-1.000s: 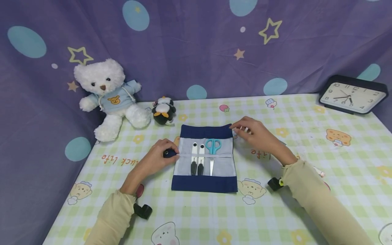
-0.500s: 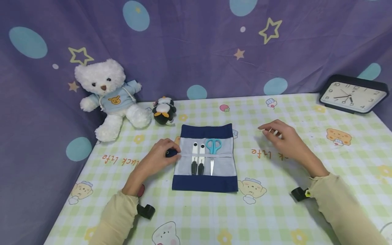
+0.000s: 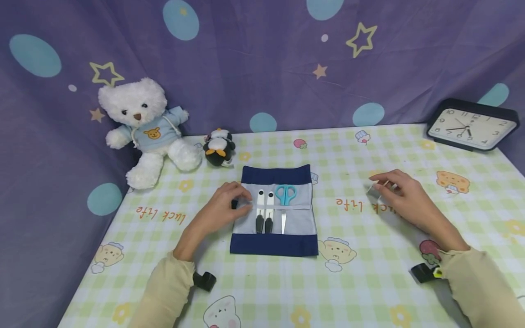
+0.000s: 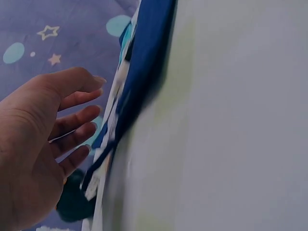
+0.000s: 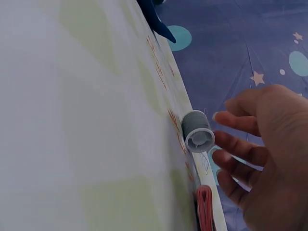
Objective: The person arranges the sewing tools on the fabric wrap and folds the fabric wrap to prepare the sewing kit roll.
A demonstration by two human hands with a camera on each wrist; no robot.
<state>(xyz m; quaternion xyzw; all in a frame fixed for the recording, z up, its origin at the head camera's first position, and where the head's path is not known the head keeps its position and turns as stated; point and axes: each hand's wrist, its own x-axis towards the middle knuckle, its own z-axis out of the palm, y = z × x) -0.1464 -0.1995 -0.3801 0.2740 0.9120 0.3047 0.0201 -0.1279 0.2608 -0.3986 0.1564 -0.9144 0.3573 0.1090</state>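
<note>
On the cloth-covered table lies an unrolled navy and grey fabric pouch [image 3: 273, 246]. A strap across its middle crosses teal-handled scissors [image 3: 285, 195] and two slim white tools [image 3: 264, 212] with black ends. My left hand [image 3: 221, 205] hovers over the pouch's left edge, fingers loosely bent and holding nothing; it partly hides a dark flap there. To the right, my right hand [image 3: 404, 193] reaches around a spool of grey thread [image 5: 196, 127]. Its thumb and fingers are spread near the spool, apart or barely touching, and the hand mostly hides it in the head view.
A bundle of reddish thread [image 5: 204, 207] lies close to the spool. Along the back stand a white teddy bear [image 3: 151, 132], a small penguin toy [image 3: 218, 148] and a black-framed clock [image 3: 471, 125]. A purple curtain [image 3: 266, 68] hangs behind the table.
My right hand has left the pouch's top right corner and moved right, down to the spool. The left hand has let go of the dark flap and shifted slightly right over the pouch.
</note>
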